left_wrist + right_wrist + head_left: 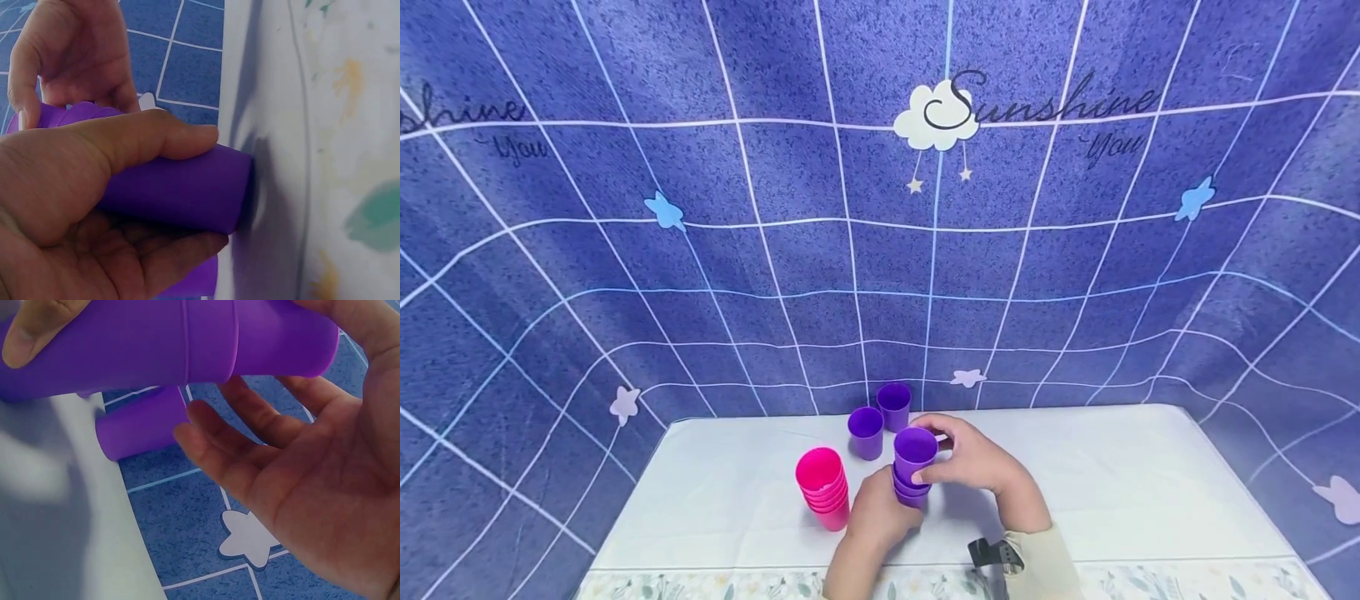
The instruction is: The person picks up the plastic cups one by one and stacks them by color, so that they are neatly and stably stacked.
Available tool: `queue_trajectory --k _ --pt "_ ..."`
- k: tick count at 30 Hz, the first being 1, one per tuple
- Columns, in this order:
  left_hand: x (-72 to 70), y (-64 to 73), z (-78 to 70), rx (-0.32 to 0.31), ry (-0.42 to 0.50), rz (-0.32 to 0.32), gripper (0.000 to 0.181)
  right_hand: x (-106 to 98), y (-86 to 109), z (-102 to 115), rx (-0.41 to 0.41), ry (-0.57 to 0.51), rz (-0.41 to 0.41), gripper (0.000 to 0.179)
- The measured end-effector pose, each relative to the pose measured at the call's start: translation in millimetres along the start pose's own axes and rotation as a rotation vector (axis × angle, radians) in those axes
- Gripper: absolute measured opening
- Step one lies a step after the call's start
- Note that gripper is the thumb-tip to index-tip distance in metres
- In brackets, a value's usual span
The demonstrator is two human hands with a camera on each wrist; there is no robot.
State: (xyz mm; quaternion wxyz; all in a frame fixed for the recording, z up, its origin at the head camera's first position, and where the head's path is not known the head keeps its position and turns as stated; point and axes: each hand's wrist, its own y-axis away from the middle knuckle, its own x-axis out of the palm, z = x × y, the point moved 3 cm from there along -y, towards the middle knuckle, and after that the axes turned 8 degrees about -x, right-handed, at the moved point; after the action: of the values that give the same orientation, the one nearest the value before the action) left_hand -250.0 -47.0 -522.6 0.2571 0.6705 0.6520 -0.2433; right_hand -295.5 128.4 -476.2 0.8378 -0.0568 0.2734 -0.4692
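Observation:
Several purple cups stand nested in a stack on the white table, with their rims facing up. My left hand (880,512) grips the lower part of the stack (912,493); in the left wrist view its thumb and fingers lie on either side of the bottom cup (181,187). At the top, my right hand (973,458) holds the uppermost purple cup (915,454) between thumb and fingers. That cup sits higher than the closely spaced rims below it. The right wrist view shows the other right fingers (247,434) spread loosely beneath the stack.
Two single purple cups, one nearer (867,437) and one farther (895,408), stand upright behind the stack. Left of my left hand is a nested stack of pink cups (831,500). A blue gridded cloth (880,275) hangs behind the white table (1135,483).

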Motion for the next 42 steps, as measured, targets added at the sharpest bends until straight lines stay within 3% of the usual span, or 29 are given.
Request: queue_trajectory --k 18,29,36,42 --pt "5.0 5.1 13.4 -0.006 0.019 -0.041 0.05 11.1 0.4 -2.5 0.014 -0.077 0.199 0.059" --pt "6.9 9.2 19.4 0.018 0.029 -0.034 0.069 17.7 -0.7 -2.3 0.035 -0.109 0.252 0.059" --pt "9.5 19.0 21.1 -0.05 0.133 -0.026 0.088 17.9 -1.4 -1.4 0.048 -0.057 0.262 0.066" --pt "14.4 20.7 17.5 -0.05 0.18 -0.082 0.086 15.9 1.4 3.8 0.073 -0.04 0.265 0.077"
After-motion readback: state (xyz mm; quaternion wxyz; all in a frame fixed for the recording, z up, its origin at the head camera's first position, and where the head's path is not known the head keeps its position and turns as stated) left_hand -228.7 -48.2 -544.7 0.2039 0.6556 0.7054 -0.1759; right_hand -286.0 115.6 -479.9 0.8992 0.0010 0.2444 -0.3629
